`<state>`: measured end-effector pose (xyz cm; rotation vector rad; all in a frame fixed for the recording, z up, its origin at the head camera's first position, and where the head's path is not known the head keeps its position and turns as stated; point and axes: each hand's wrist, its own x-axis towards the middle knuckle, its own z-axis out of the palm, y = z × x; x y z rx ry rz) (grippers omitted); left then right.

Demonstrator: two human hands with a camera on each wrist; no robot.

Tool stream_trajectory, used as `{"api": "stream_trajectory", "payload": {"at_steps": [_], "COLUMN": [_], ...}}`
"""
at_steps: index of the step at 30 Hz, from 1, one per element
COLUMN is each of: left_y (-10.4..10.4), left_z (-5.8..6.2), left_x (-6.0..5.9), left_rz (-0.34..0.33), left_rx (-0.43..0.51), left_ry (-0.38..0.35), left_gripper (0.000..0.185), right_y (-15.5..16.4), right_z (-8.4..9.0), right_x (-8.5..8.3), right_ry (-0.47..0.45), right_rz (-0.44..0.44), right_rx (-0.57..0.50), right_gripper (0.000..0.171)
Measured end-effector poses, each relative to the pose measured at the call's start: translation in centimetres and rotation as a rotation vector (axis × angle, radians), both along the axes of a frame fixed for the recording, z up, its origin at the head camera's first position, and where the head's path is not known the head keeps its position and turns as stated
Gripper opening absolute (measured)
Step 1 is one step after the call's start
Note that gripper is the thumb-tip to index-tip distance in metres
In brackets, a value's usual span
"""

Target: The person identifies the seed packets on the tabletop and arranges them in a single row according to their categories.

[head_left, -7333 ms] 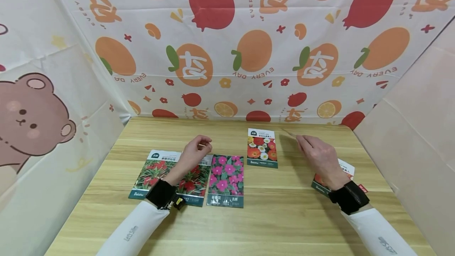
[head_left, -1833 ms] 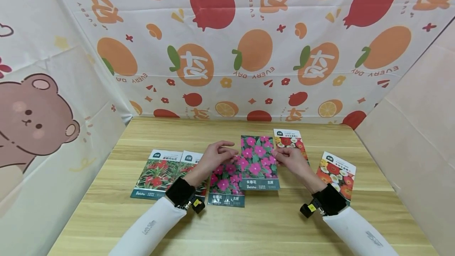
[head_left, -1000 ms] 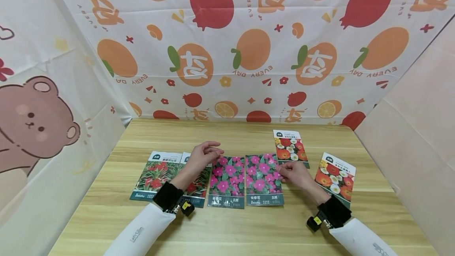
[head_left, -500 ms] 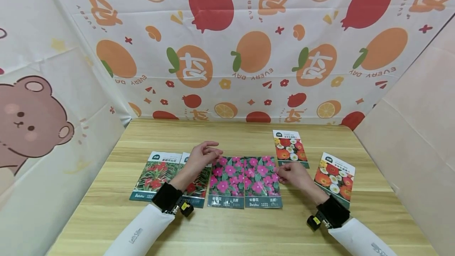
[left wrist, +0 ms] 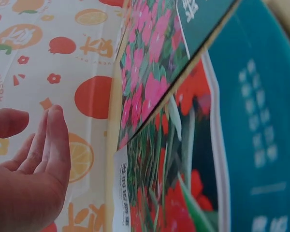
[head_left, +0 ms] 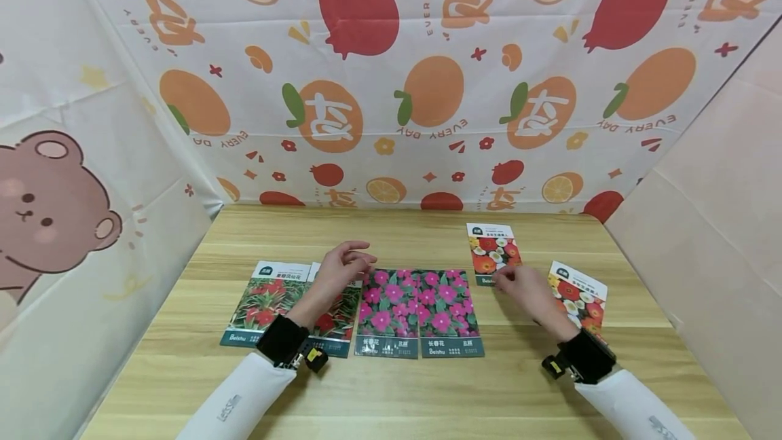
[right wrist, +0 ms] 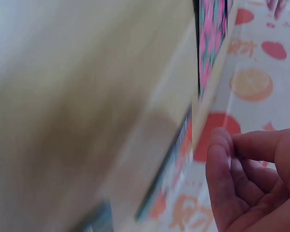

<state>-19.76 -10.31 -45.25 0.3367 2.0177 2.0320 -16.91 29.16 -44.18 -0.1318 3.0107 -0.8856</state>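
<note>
2 pink packets (head_left: 418,312) edge to edge

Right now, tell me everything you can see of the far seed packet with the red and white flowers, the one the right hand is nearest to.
The far seed packet is a glossy paper sleeve: white header strip on top, red, orange and white flowers in the middle, dark teal band at the bottom. It lies flat, face up, on the wooden table, set farther back than the others. The right hand covers its lower right corner with empty, loosely curled fingers; contact cannot be told.
</note>
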Motion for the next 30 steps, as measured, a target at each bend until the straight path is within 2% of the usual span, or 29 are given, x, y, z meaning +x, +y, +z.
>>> {"api": "stream_trajectory", "payload": {"at_steps": [2, 7, 9, 11, 14, 15, 18, 20, 22, 27, 30], "left_y": [-0.1, -0.6, -0.7, -0.7, -0.9, -1.0, -1.6, -2.0, -2.0, -1.4, -1.2], "left_z": [0.1, -2.3, -2.3, -1.6, -1.3, -1.7, -4.1, -5.1, -4.7, -0.8, 0.3], "left_x": [0.1, -1.0, -1.0, -0.7, -0.6, -0.9, -2.3, -2.9, -2.8, -0.7, -0.2], "left_rz": [0.014, 0.064, 0.091, 0.115, 0.155, 0.159, 0.191, 0.196, 0.203, 0.182, 0.183], "left_rx": [-0.031, -0.188, -0.235, -0.260, -0.305, -0.319, -0.417, -0.467, -0.480, -0.420, -0.452], "left_ry": [0.034, 0.185, 0.223, 0.264, 0.325, 0.356, 0.439, 0.476, 0.482, 0.434, 0.391], "left_gripper": [0.049, 0.047, 0.043, 0.037, 0.032, 0.032, 0.032, 0.033, 0.033, 0.029, 0.023], "right_y": [0.7, 2.5, 3.0, 3.5, 3.9, 3.9, 4.1, 4.1, 4.0, 3.6, 3.4], "right_z": [0.2, 0.3, 0.3, 0.2, 0.0, -0.2, -0.6, -0.9, -1.0, -1.2, -1.2], "right_x": [-0.5, -2.0, -2.4, -2.7, -3.1, -3.2, -3.5, -3.7, -4.0, -4.7, -5.0], "right_ry": [0.079, 0.190, 0.207, 0.227, 0.247, 0.252, 0.251, 0.237, 0.213, 0.139, 0.091], "right_rz": [-0.011, -0.037, -0.042, -0.043, -0.035, -0.033, -0.033, -0.034, -0.039, -0.055, -0.065], "right_rx": [0.059, 0.176, 0.205, 0.220, 0.237, 0.242, 0.266, 0.288, 0.315, 0.373, 0.387], "right_gripper": [0.020, 0.019, 0.019, 0.020, 0.018, 0.018, 0.019, 0.022, 0.027, 0.046, 0.056]}}
